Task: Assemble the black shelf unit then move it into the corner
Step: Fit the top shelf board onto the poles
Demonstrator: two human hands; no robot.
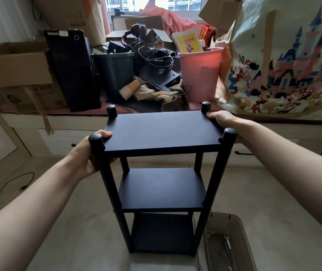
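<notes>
I see the shelf (162,133) upright between my two hands, three boards stacked on four posts, standing on the pale floor. My left hand (89,153) is clamped on the top board's left edge just behind the near-left post: the thumb lies on top, the fingers curl underneath, and the post hides part of the palm. My right hand (219,118) grips the right edge, between the far-right post and the near-right post; its fingers lie over the board's corner, but the part below the edge is hidden, so I cannot see how far they wrap under. The lowest board is dark and hard to make out, and I cannot tell whether the posts' feet touch the floor.

Just past my hands runs a low ledge crowded with clutter. Beyond the left hand stand a black tower (72,71) and a cardboard box (15,63), cut off at the frame edge. Straight ahead lie a dark bin (115,75), tangled cables, and a paper cup (129,89) on its side. Beyond the right hand is a pink bucket (201,75), and a large cartoon-printed bag (285,61) leaning beside it. Below my right forearm, near the shelf's foot, a clear tray (232,237) holds small metal pieces too blurred to name.
</notes>
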